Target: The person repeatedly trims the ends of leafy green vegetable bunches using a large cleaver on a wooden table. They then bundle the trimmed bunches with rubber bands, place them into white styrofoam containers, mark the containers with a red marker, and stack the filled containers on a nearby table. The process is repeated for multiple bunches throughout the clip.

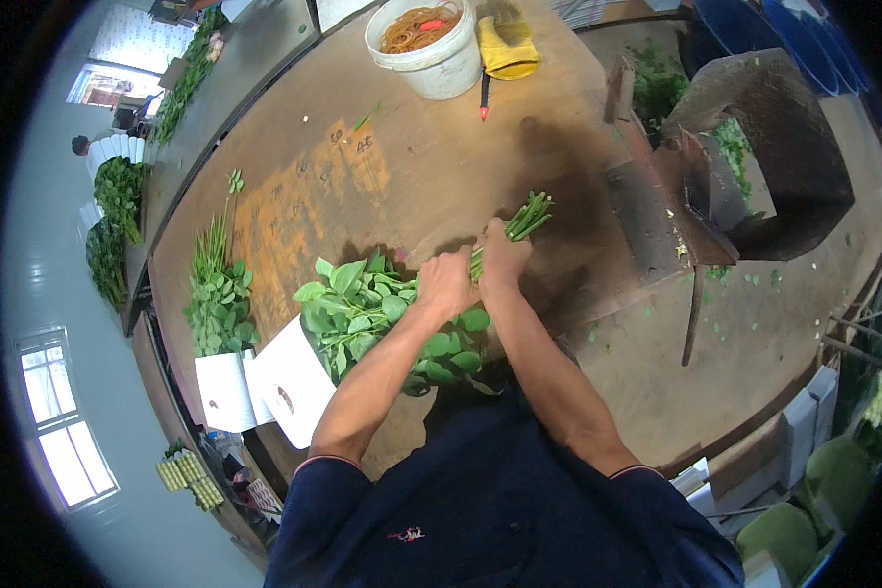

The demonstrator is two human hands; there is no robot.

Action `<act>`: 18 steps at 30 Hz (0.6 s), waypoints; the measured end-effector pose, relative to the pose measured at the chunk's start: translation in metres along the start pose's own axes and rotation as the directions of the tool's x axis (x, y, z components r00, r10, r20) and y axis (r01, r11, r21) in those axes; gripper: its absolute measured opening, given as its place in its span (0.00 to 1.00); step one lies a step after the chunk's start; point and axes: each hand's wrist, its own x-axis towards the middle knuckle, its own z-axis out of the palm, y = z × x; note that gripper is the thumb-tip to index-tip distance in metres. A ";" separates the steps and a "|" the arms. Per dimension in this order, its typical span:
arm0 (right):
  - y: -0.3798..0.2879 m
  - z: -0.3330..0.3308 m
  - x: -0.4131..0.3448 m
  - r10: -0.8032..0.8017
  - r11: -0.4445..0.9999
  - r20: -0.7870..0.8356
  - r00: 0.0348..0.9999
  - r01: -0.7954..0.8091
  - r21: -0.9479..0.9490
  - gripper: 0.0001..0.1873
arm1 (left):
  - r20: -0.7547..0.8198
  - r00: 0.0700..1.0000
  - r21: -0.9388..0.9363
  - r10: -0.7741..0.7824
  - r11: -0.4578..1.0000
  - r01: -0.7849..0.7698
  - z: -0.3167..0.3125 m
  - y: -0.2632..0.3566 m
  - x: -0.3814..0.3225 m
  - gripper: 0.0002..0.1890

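Observation:
Both hands grip the green stems of one leafy bunch (360, 309) that lies across the near part of the wooden table (441, 176). My left hand (445, 281) closes around the stems beside the leaves. Close to its right, my right hand (505, 253) holds them nearer the cut ends (531, 214), which stick out beyond the fist. White wrapping (294, 378) covers the flower end of this bunch, at the lower left. Left of it lies another wrapped bunch (220, 316), its stems pointing away from me. The palms and the stems inside them are hidden.
A white bucket of rubber bands (420, 55), a yellow glove (508, 51) and a dark pen-like tool with a red tip (484, 99) are at the far edge. A metal-edged cutter (676, 198) and a dark bin (786, 162) stand right. More bunches (121, 187) lie left, near a person (81, 145).

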 end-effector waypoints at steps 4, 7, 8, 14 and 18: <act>-0.009 -0.001 0.002 -0.010 0.997 -0.043 0.999 0.007 -0.075 0.06 | -0.049 0.999 0.030 -0.003 1.000 0.005 0.006 0.007 0.003 0.23; -0.018 -0.006 0.000 0.004 0.995 -0.026 1.000 -0.007 -0.095 0.05 | -0.030 0.999 0.030 0.031 0.999 -0.030 0.005 0.013 0.006 0.22; -0.021 -0.009 -0.001 0.009 0.996 -0.016 1.000 -0.010 -0.090 0.06 | -0.025 0.999 0.032 0.037 0.999 -0.036 0.005 0.014 0.006 0.22; -0.035 -0.043 -0.004 0.115 0.992 0.236 0.965 -0.123 0.018 0.13 | 0.028 0.997 0.048 0.077 0.996 -0.078 0.006 0.021 0.004 0.15; -0.074 -0.095 -0.005 -0.146 0.804 0.409 0.901 0.349 -0.481 0.17 | 0.043 0.998 0.088 0.053 0.995 -0.056 0.005 0.021 0.002 0.14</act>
